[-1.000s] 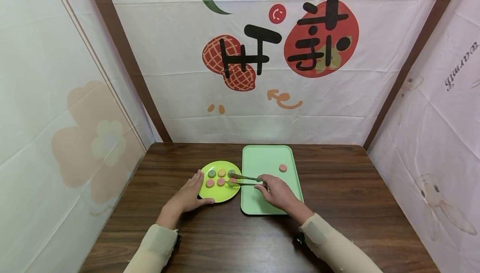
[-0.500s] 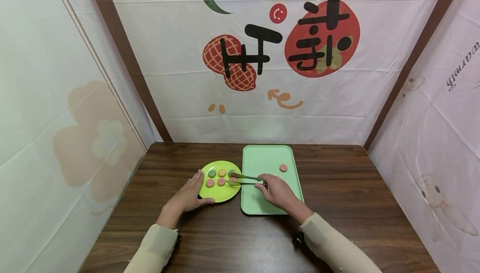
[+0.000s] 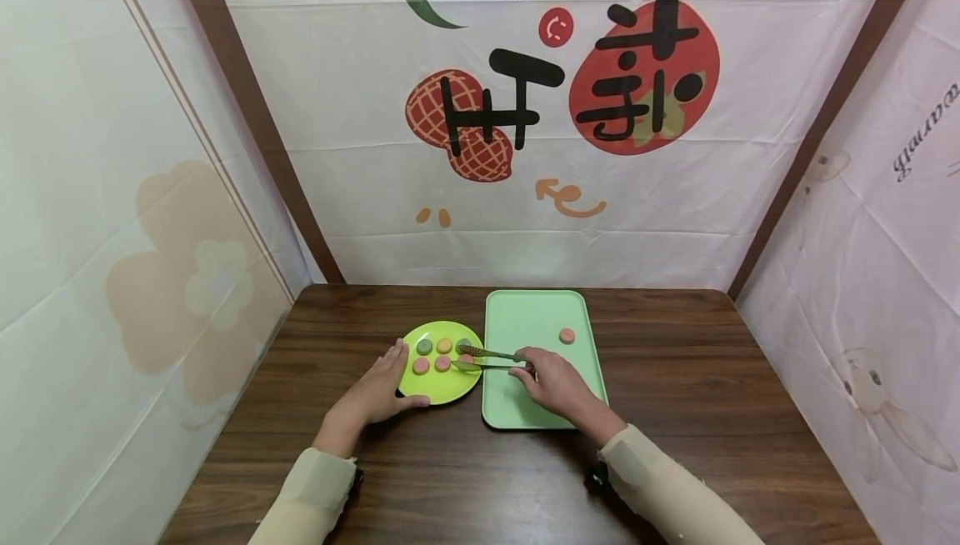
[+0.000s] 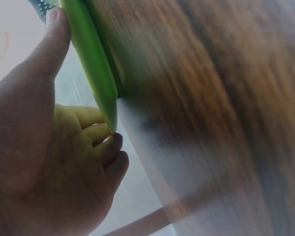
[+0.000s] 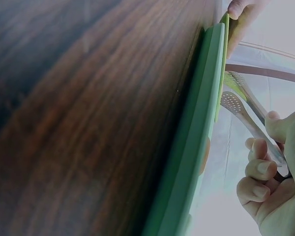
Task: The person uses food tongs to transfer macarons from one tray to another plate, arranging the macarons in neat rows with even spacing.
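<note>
My left hand (image 3: 375, 387) lies against the left side of a yellow-green plate (image 3: 442, 391), fingers stretched along the rim and thumb at the near edge. In the left wrist view the fingertips (image 4: 115, 142) meet the edge of the plate. Macarons sit on the plate in two rows, with a yellow macaron (image 3: 444, 346) between green ones in the far row and pink ones in the near row. My right hand (image 3: 555, 382) holds metal tongs (image 3: 495, 354) with perforated ends. The tongs' ends stand apart over the plate's right side, partly covering a pink macaron (image 3: 466, 359).
A light green tray (image 3: 525, 412) stands close against the plate's right side, under my right hand. One pink macaron (image 3: 567, 336) lies at its right side. The brown wooden table (image 3: 480, 478) reaches a printed cloth wall (image 3: 645, 245) at the back.
</note>
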Action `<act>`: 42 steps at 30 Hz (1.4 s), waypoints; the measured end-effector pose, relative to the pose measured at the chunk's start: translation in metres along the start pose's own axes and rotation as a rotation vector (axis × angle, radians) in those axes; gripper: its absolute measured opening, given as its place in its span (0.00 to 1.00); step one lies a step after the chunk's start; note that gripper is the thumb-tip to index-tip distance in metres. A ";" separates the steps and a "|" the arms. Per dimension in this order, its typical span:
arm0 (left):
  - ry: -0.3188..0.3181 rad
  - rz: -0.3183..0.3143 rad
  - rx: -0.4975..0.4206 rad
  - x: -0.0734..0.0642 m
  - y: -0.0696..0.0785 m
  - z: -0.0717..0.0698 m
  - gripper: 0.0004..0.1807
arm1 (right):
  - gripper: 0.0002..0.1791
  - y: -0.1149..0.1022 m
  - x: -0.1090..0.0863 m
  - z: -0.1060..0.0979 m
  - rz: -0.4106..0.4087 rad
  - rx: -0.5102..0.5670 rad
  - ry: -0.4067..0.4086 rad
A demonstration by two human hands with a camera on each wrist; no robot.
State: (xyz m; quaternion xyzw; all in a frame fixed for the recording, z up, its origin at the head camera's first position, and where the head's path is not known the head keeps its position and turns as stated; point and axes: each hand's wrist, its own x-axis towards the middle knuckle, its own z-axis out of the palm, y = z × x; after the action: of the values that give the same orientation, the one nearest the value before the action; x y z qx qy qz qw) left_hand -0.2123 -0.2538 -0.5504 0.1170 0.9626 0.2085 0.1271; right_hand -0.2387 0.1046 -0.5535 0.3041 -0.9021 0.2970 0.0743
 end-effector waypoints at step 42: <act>0.002 -0.006 0.010 -0.003 0.004 -0.003 0.67 | 0.16 0.001 -0.009 -0.010 0.005 0.013 0.043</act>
State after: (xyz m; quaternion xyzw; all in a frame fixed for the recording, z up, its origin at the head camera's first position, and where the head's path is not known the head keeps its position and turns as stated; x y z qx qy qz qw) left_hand -0.2095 -0.2518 -0.5457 0.1145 0.9642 0.2033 0.1262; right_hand -0.2323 0.1159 -0.5489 0.2958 -0.8991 0.3097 0.0909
